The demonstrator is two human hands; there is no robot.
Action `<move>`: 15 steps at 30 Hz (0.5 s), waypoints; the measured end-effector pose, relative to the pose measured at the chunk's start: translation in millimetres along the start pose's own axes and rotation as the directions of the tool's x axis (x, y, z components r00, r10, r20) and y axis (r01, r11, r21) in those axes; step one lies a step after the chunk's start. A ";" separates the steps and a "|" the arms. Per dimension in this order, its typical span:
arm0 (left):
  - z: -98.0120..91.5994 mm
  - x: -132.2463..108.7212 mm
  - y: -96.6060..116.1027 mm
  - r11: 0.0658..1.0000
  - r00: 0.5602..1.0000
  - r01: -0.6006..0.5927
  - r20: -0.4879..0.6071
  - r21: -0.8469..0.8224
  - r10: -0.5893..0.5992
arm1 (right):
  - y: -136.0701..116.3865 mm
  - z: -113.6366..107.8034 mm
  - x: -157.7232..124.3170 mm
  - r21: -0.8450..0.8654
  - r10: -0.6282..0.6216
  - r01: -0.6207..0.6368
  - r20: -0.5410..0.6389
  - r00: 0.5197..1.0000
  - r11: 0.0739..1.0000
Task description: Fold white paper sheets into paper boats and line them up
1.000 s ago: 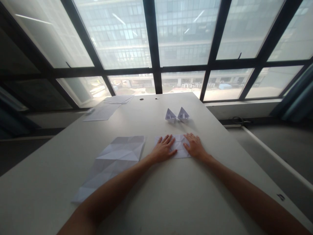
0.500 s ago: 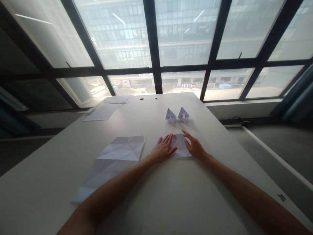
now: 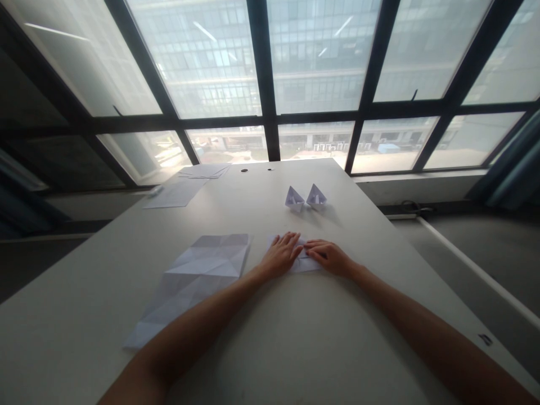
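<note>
A small white folded paper lies on the white table in front of me, mostly covered by both hands. My left hand rests flat on its left half, fingers stretched out. My right hand lies on the right part, fingers extended and pointing left toward the left hand, pressing the paper down. Two small white paper boats stand side by side further back on the table, apart from my hands.
A large creased white sheet lies flat to the left of my hands. More paper sheets sit at the far left corner near the window. The table's right edge drops to the floor.
My right hand lifted the paper's right side, folded it over to the left and now presses it flat. The left hand stayed in place.
</note>
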State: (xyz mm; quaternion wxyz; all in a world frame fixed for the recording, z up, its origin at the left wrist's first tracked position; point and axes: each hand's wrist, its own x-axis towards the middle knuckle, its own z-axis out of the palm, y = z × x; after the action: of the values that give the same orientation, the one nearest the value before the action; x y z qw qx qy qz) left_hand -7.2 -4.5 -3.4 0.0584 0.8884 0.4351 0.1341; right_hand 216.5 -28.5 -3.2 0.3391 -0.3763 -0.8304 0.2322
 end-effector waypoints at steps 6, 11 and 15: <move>1.2 1.2 -2.0 0.999 0.998 -0.024 0.061 0.031 0.022 | 9.6 2.8 0.4 -0.082 -0.020 0.024 0.049 0.999 0.996; 3.1 1.3 -3.8 0.998 0.995 -0.019 0.098 0.053 0.014 | 12.8 3.7 0.6 -0.212 -0.035 0.060 0.120 0.992 0.975; 2.5 0.7 -4.0 0.998 0.996 -0.025 0.087 0.058 0.020 | 6.8 1.9 0.1 -0.293 0.006 0.067 0.241 0.971 0.954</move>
State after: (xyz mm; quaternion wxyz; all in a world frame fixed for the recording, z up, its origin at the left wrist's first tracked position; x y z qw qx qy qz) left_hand -9.1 -1.4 -6.5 0.0493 0.8995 0.4260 0.0831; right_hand 218.2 -24.5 -8.8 0.1794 -0.3798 -0.8963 0.1421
